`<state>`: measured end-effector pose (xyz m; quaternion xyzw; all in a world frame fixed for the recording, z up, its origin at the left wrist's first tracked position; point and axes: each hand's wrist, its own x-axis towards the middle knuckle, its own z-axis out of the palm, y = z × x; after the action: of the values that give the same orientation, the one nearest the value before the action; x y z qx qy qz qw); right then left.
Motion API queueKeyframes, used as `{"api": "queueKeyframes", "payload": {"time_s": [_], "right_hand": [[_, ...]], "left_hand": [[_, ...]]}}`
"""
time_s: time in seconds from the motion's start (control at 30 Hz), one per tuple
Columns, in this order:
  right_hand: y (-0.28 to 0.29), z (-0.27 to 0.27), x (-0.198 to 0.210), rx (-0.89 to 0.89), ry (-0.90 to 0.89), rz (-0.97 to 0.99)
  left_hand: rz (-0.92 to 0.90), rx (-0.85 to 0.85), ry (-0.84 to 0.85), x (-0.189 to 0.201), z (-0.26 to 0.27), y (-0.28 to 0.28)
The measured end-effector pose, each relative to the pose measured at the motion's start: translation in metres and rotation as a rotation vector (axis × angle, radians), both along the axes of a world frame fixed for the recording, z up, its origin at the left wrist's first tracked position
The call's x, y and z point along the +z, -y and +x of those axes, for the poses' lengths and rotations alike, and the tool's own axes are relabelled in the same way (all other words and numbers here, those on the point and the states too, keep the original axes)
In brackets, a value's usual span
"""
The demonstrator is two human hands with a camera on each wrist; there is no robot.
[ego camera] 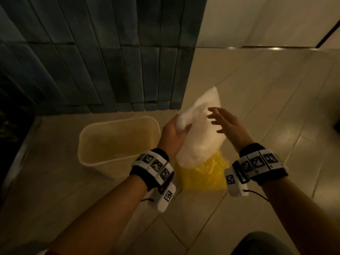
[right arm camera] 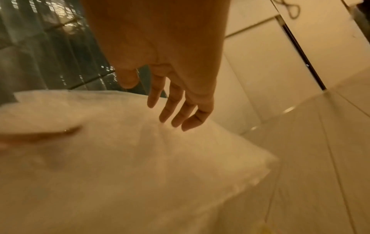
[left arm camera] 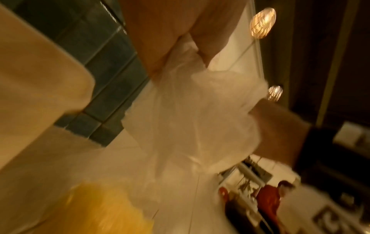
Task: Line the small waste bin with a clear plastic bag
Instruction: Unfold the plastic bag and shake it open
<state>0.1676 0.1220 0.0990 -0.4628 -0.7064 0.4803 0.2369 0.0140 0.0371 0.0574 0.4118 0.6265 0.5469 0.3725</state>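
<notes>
Nearest the lens, two forearms in marker-covered wristbands (ego camera: 153, 165). Left hand (ego camera: 173, 134), fingers curled, gripping the bunched edge of the clear plastic bag (ego camera: 199, 129); bag held in the air over pale floor tiles (ego camera: 276, 100), just right of the cream waste bin (ego camera: 95, 144). Right hand (ego camera: 225, 123) beside the bag, fingers spread and straight, holding nothing. Yellow plastic (ego camera: 204, 175) crumpled on the floor beneath. Blue wall tiles (ego camera: 92, 52) behind the bin.
</notes>
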Motion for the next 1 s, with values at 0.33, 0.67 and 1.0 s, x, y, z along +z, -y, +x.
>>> {"api": "queueKeyframes", "payload": {"time_s": [0.33, 0.67, 1.0], "right_hand": [[0.05, -0.043, 0.075, 0.521, 0.247, 0.658], [0.061, -0.08, 0.13, 0.107, -0.363, 0.236], [0.058, -0.104, 0.159, 0.187, -0.733, -0.191]], "left_hand": [[0.183, 0.244, 0.066, 0.127, -0.062, 0.004], [0.163, -0.125, 0.194, 0.169, -0.07, 0.033], [0.171, -0.128, -0.114, 0.183, -0.069, 0.051]]}}
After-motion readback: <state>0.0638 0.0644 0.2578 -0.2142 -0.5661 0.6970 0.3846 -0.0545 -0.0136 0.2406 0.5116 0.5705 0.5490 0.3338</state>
